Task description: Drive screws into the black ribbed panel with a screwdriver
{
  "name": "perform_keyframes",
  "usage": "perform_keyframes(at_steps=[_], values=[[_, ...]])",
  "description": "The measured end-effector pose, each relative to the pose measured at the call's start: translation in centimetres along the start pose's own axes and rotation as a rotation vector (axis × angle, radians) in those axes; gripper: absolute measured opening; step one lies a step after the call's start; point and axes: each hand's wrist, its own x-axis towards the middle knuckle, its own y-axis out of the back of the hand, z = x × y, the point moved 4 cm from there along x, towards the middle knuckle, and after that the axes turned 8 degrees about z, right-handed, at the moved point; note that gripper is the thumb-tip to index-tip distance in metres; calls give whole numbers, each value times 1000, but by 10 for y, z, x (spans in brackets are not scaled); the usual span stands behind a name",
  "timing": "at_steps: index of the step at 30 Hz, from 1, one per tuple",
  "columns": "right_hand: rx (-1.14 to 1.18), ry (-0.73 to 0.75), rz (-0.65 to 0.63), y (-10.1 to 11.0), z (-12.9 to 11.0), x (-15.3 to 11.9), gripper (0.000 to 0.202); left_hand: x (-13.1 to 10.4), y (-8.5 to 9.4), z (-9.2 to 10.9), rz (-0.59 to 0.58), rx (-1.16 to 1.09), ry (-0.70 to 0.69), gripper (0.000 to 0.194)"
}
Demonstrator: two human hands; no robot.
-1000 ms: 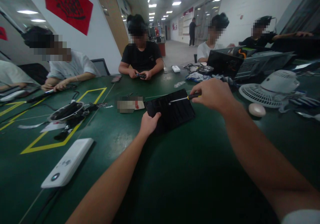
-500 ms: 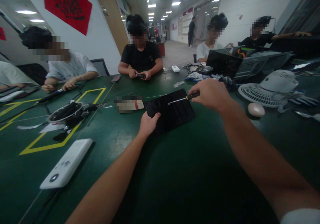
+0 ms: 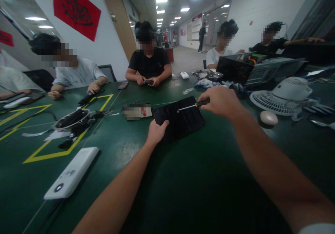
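A flat black rectangular panel (image 3: 183,122) is in front of me, tilted a little above or against the green table. My left hand (image 3: 157,131) grips its left edge, thumb on top and the other fingers hidden underneath. In my right hand (image 3: 222,101) is a screwdriver (image 3: 202,103) with a black and yellow handle, held in closed fingers. Its thin metal shaft points left across the panel, and the tip is at a small round pale spot on the surface. Whether the tip touches that spot I cannot tell.
A white power bank (image 3: 72,173) with a cable lies at left. Beyond it are a round metal-rimmed part (image 3: 72,119) and yellow tape (image 3: 49,154). A white fan (image 3: 278,96), a pinkish oval object (image 3: 268,118) and computer casing (image 3: 235,68) occupy the right. Co-workers sit around the table (image 3: 209,178).
My view has shifted slightly, so everything sits a little lower and further right. Both hands keep their hold, with the screwdriver tip at the same spot. A co-worker at left has moved their hands.
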Motion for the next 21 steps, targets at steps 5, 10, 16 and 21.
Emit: perform_keyframes(at_steps=[5,10,16,21], values=[[-2,12,-15,-3,1,0,30,-1,1,2,-7,18,-1,29],[-5,1,-21,-3,2,-1,29,-1,0,-2,-3,-8,9,31],[-7,0,-25,-2,-1,-2,30,1,0,-5,-14,-1,-13,31],[0,-10,-48,0,-5,-4,28,1,-1,-5,-16,-14,-8,33]])
